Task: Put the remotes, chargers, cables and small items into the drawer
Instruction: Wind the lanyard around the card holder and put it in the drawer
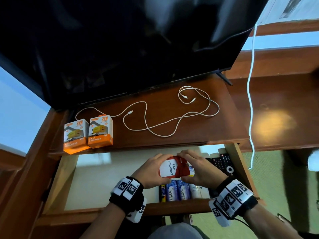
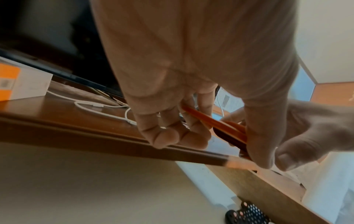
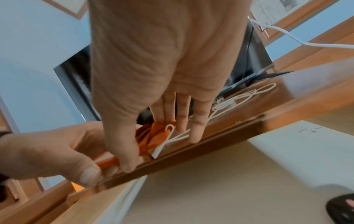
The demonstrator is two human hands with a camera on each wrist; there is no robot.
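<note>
While the visitor pass [image 1: 170, 167] is pinched at both ends by left hand [image 1: 151, 171] and right hand [image 1: 200, 168], it's probably light, bendy; edges are best gripped.

You can read "PAS PELAWAT" on the white-and-red card [image 1: 170, 168] over the drawer. The two orange-and-white boxes [image 1: 88, 133] on the tabletop each carry "25W" on top and "FAST CHARGER" on the orange front. The lettering on the blue packs [image 1: 177, 190] in the drawer is too blurred for you to make out.
</note>
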